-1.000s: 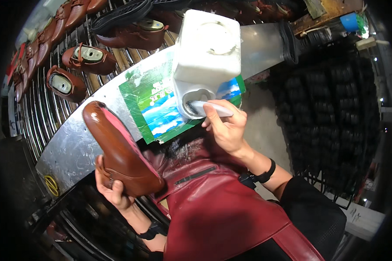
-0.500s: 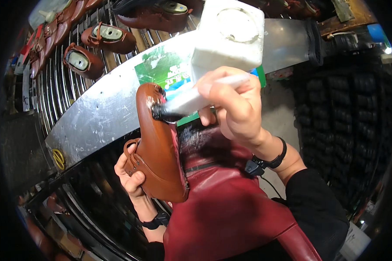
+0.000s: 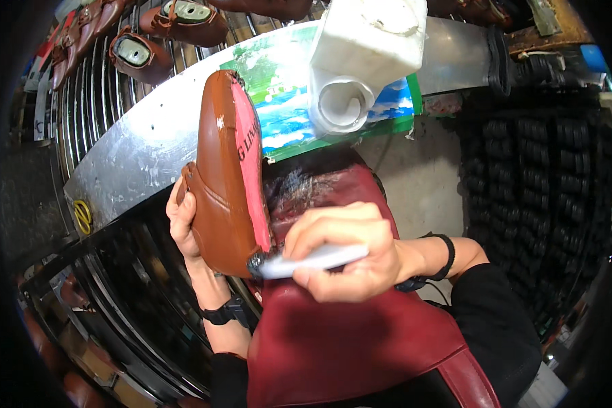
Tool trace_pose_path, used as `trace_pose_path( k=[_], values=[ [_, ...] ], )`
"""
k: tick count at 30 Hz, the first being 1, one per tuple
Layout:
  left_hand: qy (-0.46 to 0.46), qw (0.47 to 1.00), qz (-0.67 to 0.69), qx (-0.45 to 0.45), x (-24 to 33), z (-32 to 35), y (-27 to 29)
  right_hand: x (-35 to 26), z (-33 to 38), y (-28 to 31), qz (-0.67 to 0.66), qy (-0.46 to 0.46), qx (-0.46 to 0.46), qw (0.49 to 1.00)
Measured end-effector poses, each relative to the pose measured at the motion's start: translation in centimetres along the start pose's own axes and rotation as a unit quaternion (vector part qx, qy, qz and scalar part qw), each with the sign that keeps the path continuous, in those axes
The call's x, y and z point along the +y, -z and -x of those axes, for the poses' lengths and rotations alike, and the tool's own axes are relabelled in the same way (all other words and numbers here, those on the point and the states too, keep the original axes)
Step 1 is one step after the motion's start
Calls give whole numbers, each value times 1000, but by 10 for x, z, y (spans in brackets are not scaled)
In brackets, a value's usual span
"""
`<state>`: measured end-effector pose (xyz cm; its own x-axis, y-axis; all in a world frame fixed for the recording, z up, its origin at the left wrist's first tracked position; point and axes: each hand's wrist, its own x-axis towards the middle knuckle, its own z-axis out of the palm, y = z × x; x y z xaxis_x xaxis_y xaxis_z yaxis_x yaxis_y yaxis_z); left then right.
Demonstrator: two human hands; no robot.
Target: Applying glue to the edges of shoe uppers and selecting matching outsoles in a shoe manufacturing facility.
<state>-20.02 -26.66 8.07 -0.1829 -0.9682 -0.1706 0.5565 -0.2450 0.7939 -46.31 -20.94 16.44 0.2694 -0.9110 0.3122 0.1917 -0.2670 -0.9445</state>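
A brown leather shoe (image 3: 214, 163) is tipped on its side, toe pointing away, with its pink sole face turned to the right. My left hand (image 3: 182, 221) grips it by the laced upper. A brush with a pale handle (image 3: 309, 265) is pinched in the closed fingers of my right hand (image 3: 350, 248). Its dark, wet bristles touch the heel end of the shoe, by the edge of the pink face. Along that edge near the toe runs a dark, glossy coating. Beneath both hands lies a dark red apron (image 3: 347, 333) over my lap, stained at its far end.
Beyond the shoe is a curved metal surface (image 3: 129, 146) with a green and blue printed sheet (image 3: 279, 126). A white plastic container (image 3: 374, 44) with a round opening stands on it. Brown shoes (image 3: 139, 58) sit on a metal-bar rack; black stacks (image 3: 537, 190) are at right.
My right hand has drawn the brush from the toe end toward me to the heel end. The shoe has shifted slightly away and turned, showing more of its pink face.
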Motion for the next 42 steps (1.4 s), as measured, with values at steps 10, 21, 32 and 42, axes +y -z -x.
trace_pose_path(
  k=[10, 21, 32, 42],
  values=[
    [-40, 997, 0, 67, 9, -1, -19, -8, -33, 13, 34, -45, 17, 998],
    [5, 994, 74, 74, 13, -14, -24, -30, -69, 19, 92, -7, -39, 995],
    [-109, 993, -12, 42, -3, -10, -5, -49, -98, 23, 98, 127, -113, 981],
    [-74, 988, -53, 122, -21, -2, -48, -16, -125, 73, 141, 71, -125, 980]
  ],
)
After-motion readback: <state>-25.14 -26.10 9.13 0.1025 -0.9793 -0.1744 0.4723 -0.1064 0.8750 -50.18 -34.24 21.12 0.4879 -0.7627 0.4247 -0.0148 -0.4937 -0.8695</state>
